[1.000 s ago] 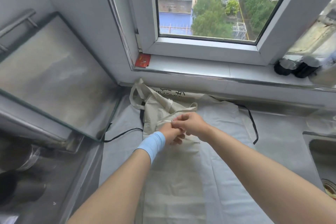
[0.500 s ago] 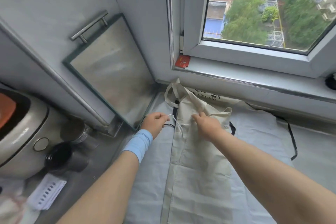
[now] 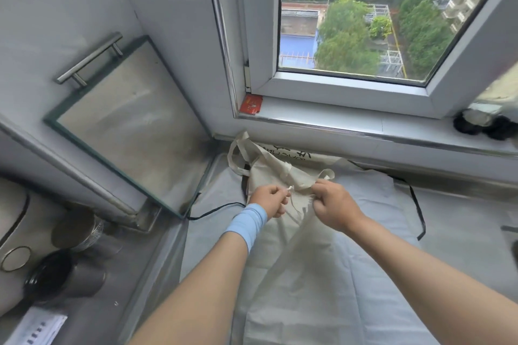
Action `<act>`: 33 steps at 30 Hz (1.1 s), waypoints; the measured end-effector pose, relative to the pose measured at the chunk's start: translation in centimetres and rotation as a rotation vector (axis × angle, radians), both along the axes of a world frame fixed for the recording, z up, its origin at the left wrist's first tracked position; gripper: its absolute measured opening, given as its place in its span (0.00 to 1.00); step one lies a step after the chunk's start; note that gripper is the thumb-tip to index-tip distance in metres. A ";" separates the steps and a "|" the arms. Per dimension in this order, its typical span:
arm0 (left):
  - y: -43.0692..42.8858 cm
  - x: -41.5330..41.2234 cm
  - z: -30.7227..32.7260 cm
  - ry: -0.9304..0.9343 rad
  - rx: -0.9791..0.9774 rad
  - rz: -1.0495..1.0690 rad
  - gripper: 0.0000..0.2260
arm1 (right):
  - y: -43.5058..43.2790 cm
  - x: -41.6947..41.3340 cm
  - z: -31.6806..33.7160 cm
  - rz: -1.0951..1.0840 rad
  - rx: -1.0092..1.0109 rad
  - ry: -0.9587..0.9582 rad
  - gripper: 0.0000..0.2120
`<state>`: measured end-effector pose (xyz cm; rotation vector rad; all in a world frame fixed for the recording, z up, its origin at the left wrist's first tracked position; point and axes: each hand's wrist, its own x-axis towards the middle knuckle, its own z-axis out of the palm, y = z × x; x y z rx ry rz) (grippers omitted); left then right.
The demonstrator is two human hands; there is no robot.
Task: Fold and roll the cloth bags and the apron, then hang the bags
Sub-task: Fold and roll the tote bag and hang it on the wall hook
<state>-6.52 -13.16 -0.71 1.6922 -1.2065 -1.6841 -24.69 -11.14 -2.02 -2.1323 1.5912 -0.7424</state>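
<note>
A beige cloth bag (image 3: 291,260), folded into a long strip, lies on a pale grey apron (image 3: 370,204) spread over the counter. The apron's black ties (image 3: 417,210) trail off on both sides. My left hand (image 3: 269,200), with a blue wristband, pinches a thin white string at the bag's top edge. My right hand (image 3: 335,206) grips the bag's top edge close beside it. A second beige bag (image 3: 283,155) with black lettering and looped handles lies behind, against the wall under the window.
A glass-fronted door panel (image 3: 131,126) with a metal handle leans at the left. Dark cups (image 3: 64,274) and a rice cooker (image 3: 11,238) stand at the lower left. On the window sill (image 3: 350,123) lie a red packet (image 3: 251,105) and dark objects (image 3: 485,126).
My hands drew apart half a second ago, the left pulling a string sideways, and have now come back together at the bag's top edge. The head camera turned left and tilted.
</note>
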 end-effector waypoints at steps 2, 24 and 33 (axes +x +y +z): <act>0.5 -0.4 -0.9 -0.172 0.027 -0.217 0.06 | 0.1 -0.7 0.1 -0.012 -0.013 -0.030 0.09; -1.3 3.1 -3.5 -0.778 -0.045 -0.557 0.22 | -3.8 5.0 -2.9 -0.060 0.257 0.104 0.18; -6.1 2.1 -1.8 -0.799 -0.164 -0.383 0.09 | -11.1 5.1 -3.1 -0.461 0.566 0.086 0.16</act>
